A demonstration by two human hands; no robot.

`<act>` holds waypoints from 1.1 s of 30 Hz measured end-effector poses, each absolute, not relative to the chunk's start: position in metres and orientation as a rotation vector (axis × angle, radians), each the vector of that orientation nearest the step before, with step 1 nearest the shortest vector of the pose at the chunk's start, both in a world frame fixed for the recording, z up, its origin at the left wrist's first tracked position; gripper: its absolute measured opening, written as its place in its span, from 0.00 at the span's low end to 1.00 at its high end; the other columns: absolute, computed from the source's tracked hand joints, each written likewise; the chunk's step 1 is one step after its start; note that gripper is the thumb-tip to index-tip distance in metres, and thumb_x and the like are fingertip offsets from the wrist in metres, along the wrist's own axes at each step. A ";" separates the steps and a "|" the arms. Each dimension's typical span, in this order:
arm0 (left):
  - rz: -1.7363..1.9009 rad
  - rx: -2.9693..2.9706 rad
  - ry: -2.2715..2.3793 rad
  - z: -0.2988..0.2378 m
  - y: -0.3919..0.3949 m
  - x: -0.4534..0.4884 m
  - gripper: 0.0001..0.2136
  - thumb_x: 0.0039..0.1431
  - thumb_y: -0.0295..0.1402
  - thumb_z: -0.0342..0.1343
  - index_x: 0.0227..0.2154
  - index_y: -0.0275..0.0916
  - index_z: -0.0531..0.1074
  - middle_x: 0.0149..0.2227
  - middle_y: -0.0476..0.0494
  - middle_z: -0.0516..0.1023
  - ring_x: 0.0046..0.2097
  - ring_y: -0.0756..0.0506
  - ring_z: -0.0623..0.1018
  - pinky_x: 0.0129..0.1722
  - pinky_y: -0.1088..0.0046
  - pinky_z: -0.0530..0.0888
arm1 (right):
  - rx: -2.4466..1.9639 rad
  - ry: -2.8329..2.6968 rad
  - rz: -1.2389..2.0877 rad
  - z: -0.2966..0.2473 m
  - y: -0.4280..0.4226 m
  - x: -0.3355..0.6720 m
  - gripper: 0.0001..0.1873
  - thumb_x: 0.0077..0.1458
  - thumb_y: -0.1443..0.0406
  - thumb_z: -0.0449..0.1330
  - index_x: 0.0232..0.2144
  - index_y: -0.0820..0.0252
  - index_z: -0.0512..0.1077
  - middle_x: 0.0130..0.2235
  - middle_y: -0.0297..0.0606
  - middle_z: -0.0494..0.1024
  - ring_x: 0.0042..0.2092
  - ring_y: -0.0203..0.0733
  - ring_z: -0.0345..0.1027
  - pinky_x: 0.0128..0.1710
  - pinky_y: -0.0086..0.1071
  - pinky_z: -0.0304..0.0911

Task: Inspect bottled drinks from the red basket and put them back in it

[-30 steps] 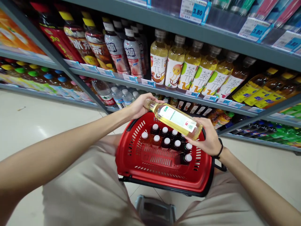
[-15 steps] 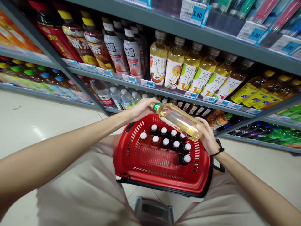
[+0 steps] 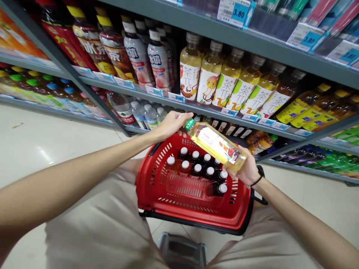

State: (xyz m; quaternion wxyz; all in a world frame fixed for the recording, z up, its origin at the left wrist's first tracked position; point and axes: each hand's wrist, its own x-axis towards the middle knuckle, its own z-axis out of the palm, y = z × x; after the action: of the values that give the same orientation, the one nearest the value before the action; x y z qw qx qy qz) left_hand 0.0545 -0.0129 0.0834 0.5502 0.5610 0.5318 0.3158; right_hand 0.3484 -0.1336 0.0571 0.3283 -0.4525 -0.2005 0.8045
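A clear bottle of pale yellow drink point(image 3: 215, 144) lies tilted above a red shopping basket point(image 3: 157, 186). My left hand point(image 3: 171, 125) is closed round its neck and cap. My right hand point(image 3: 246, 172) cups its base from below. The bottle's coloured front label faces up. Inside the basket stand several dark bottles with white caps point(image 3: 200, 170).
Grey store shelves point(image 3: 224, 35) run across the back, packed with tea bottles point(image 3: 224, 86), water bottles point(image 3: 146, 114) and soda. Price tags point(image 3: 232, 11) line the shelf edges. Pale floor tiles point(image 3: 36, 145) spread to the left. A grey stool point(image 3: 182, 250) sits between my knees.
The bottle has been rotated about its long axis: the white back label faced up a second ago, the coloured front label shows now. Both hands stayed on it.
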 end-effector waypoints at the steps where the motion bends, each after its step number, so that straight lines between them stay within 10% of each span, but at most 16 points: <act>1: 0.750 1.332 1.264 0.084 -0.013 0.054 0.22 0.67 0.45 0.53 0.22 0.36 0.75 0.21 0.40 0.79 0.19 0.47 0.75 0.18 0.76 0.68 | -1.158 -0.547 2.148 0.054 -0.134 0.350 0.35 0.61 0.41 0.46 0.46 0.64 0.73 0.26 0.48 0.80 0.14 0.43 0.63 0.10 0.30 0.52; 16: 0.987 1.606 1.476 0.103 -0.013 0.056 0.24 0.60 0.40 0.56 0.12 0.40 0.55 0.14 0.52 0.55 0.19 0.54 0.56 0.21 0.73 0.53 | -1.169 -0.957 2.160 0.057 -0.147 0.320 0.32 0.52 0.46 0.72 0.49 0.62 0.74 0.41 0.43 0.84 0.34 0.46 0.79 0.26 0.34 0.75; 22: 0.922 1.430 1.387 0.102 -0.019 0.060 0.27 0.65 0.53 0.54 0.17 0.39 0.65 0.18 0.47 0.65 0.21 0.51 0.63 0.21 0.73 0.61 | -1.260 -0.924 1.977 0.047 -0.152 0.308 0.34 0.49 0.43 0.74 0.47 0.63 0.77 0.43 0.43 0.85 0.40 0.44 0.81 0.43 0.32 0.76; 27: 0.971 1.202 1.112 0.104 -0.022 0.060 0.24 0.61 0.55 0.59 0.24 0.37 0.72 0.22 0.48 0.66 0.22 0.53 0.61 0.21 0.74 0.56 | -1.137 -0.783 2.166 0.051 -0.149 0.308 0.37 0.54 0.38 0.65 0.49 0.64 0.77 0.40 0.48 0.85 0.37 0.53 0.82 0.36 0.43 0.78; 33: 0.969 1.168 0.945 0.122 -0.036 0.057 0.25 0.59 0.54 0.64 0.21 0.40 0.65 0.21 0.54 0.50 0.23 0.53 0.56 0.23 0.72 0.57 | -0.908 -0.691 2.509 0.052 -0.146 0.310 0.46 0.51 0.30 0.55 0.48 0.64 0.76 0.35 0.50 0.83 0.31 0.54 0.80 0.21 0.34 0.68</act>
State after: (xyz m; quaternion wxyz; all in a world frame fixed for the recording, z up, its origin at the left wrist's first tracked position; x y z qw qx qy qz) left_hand 0.0573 -0.0360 0.1219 0.6264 0.5092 0.4122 0.4224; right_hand 0.3099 -0.1464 0.0521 0.1913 -0.3234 -0.2462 0.8934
